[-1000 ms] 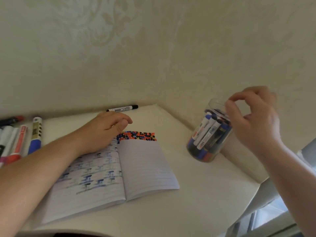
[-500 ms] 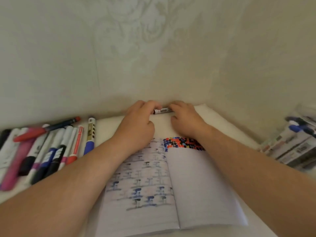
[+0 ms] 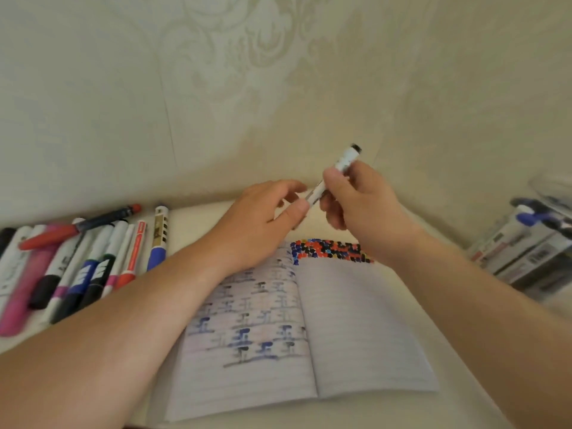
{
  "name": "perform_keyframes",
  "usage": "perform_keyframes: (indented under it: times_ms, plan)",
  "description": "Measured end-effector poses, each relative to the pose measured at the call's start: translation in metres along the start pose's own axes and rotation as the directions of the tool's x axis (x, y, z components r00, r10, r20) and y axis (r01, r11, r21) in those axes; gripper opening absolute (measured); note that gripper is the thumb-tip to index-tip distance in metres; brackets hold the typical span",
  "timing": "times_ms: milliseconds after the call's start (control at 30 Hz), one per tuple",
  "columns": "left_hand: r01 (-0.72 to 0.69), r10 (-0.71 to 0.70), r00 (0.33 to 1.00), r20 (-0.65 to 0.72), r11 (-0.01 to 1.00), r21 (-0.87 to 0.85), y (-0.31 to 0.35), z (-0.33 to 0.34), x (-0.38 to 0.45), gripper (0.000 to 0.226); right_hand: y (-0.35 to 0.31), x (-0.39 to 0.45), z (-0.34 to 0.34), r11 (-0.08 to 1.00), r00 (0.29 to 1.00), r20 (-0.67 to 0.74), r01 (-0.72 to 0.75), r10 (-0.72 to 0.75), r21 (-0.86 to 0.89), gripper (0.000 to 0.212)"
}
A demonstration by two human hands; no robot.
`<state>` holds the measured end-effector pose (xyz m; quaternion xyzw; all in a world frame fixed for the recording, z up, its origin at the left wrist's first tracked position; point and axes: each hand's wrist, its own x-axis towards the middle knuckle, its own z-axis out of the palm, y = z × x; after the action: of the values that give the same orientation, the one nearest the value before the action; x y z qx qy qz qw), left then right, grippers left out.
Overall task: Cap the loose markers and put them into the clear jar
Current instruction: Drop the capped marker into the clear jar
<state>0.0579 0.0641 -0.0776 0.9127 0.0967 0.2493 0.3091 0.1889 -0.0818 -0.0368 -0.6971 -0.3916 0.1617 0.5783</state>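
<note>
Marker [image 3: 337, 171], white-barrelled, tilted in right hand [image 3: 356, 199].

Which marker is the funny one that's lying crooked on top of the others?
Find the row of markers left of the open notebook, against the wall. At its far end one red and dark blue marker lies slantwise over the others' tops. Its neighbours all lie side by side; only this one crosses them.

Single head-worn view, wide-angle, looking forward and down.
Set close above the tabletop [image 3: 198, 218] (wall corner straight ahead), facing an open notebook [image 3: 356, 329], both forearms reaching in from the bottom edge.
</note>
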Motion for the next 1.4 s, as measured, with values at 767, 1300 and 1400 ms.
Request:
perform_keyframes:
  times_ms: [767,1300,1400]
  plan:
    - [0.062,-0.123,0.9,0.417,0.986,0.157,0.006,-0.013,-0.005,0.022,0.017,-0.04,-0.022,0.957,0.994,0.047,-0.103,0.094,0.271,0.027]
    - [0.135,-0.22,0.849,0.48,0.969,0.205,0.009,-0.015,-0.005,0.038,0.025,-0.043,0.007,0.981,0.982,-0.005,-0.187,0.187,-0.045,0.029]
    - [0.139,-0.225,0.847,0.482,0.968,0.207,0.009,-0.015,-0.005,0.038,0.026,-0.041,0.008,0.978,0.978,-0.004,-0.207,0.206,-0.033,0.031]
